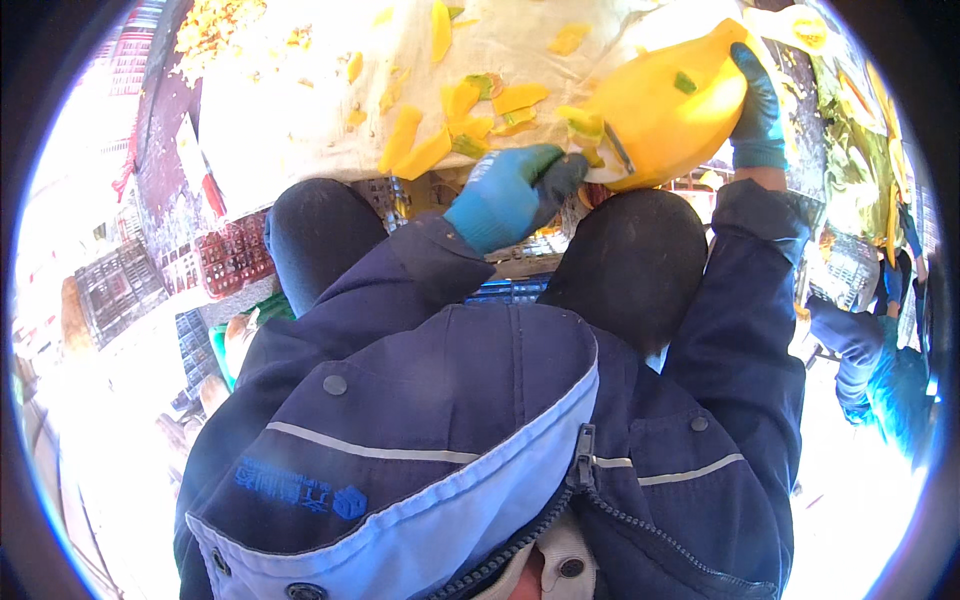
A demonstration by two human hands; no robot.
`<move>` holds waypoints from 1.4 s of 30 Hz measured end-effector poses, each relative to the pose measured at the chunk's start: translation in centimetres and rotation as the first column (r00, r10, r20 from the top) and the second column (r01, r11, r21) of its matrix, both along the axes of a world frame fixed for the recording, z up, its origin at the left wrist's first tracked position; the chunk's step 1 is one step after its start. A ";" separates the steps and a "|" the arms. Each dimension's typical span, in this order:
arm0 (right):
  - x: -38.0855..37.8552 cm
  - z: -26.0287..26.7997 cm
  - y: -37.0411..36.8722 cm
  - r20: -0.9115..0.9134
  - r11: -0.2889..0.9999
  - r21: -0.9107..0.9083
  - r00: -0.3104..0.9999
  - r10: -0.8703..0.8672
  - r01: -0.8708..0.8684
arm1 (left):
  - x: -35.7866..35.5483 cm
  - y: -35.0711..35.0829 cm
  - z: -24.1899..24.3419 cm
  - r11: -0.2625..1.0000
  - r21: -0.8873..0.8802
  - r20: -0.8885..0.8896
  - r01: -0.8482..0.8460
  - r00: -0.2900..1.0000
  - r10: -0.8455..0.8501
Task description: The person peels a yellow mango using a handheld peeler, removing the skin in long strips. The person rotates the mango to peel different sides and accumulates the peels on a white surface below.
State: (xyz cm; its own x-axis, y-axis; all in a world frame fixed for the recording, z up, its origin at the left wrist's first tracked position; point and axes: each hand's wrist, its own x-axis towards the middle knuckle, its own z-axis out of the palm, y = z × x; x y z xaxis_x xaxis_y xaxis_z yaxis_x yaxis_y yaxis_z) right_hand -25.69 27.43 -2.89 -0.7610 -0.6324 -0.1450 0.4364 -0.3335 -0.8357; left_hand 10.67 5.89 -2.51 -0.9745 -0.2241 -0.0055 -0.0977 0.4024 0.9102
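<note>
A large, peeled yellow-orange squash (pixel 667 105) leans over my right knee at the table edge. One patch of green rind (pixel 683 82) stays on its side. My right hand (pixel 759 105), in a blue-and-dark glove, grips the squash at its far right end. Gloved the same way, my left hand (pixel 517 191) is closed around a peeler (pixel 616 154), whose handle is hidden in the fist. The peeler's blade lies against the squash's lower left side, with curled peel (pixel 585 129) on it.
Strips of peel (pixel 427 150) litter the cloth-covered table (pixel 300 112). A red-handled knife (pixel 212 193) lies at the left. Red (pixel 234 255) and grey crates (pixel 120 289) stand left; another squash (pixel 802 30) is at the far right. A co-worker (pixel 885 360) is on the right.
</note>
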 end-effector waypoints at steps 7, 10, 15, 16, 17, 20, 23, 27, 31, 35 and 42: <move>0.2 -0.5 0.7 0.066 1.000 -0.018 0.998 -0.011 0.013 | 0.9 0.6 1.1 1.000 -0.008 0.248 0.014 0.969 -0.012; 0.3 -0.4 0.4 -0.016 0.998 0.007 0.998 -0.055 0.056 | -0.8 0.5 0.5 0.999 0.023 -0.046 0.040 0.998 -0.038; 1.0 -0.5 0.6 -0.028 0.995 -0.027 0.995 -0.100 0.100 | 0.4 0.2 0.5 0.985 -0.134 0.281 0.112 0.957 -0.071; 1.4 -0.6 0.8 0.007 0.997 -0.031 0.997 -0.075 0.075 | 1.2 0.0 0.8 0.999 0.011 0.254 0.048 0.966 -0.049; 1.5 -0.6 0.9 0.032 0.998 -0.047 0.998 -0.050 0.052 | 1.5 -0.3 1.1 0.991 0.128 0.302 -0.027 0.953 -0.013; 1.7 -0.7 0.8 0.110 0.996 -0.076 0.993 -0.031 0.040 | -0.4 -1.9 2.6 0.928 0.373 0.204 -0.015 0.977 -0.066; 1.7 -0.9 0.6 0.069 0.996 -0.054 0.995 -0.072 0.076 | -6.3 -3.3 3.8 0.967 0.248 0.247 0.064 0.961 -0.126; 2.0 -1.2 1.1 0.043 0.995 -0.086 0.998 -0.039 0.042 | -4.8 -3.1 3.6 0.972 0.234 0.487 0.028 0.862 -0.143; 2.9 -1.8 1.6 0.109 0.981 -0.140 0.987 -0.118 0.133 | 2.5 -1.9 1.6 0.965 0.192 0.545 0.179 0.798 -0.257; 2.7 -2.3 1.4 -0.009 0.982 -0.065 0.984 -0.176 0.175 | -1.7 -3.3 2.2 0.903 0.417 0.376 -0.106 0.924 -0.065; 0.7 -2.5 0.9 0.013 0.993 -0.116 1.000 -0.010 0.011 | -4.0 -3.5 1.9 0.927 0.367 0.378 0.078 0.898 -0.225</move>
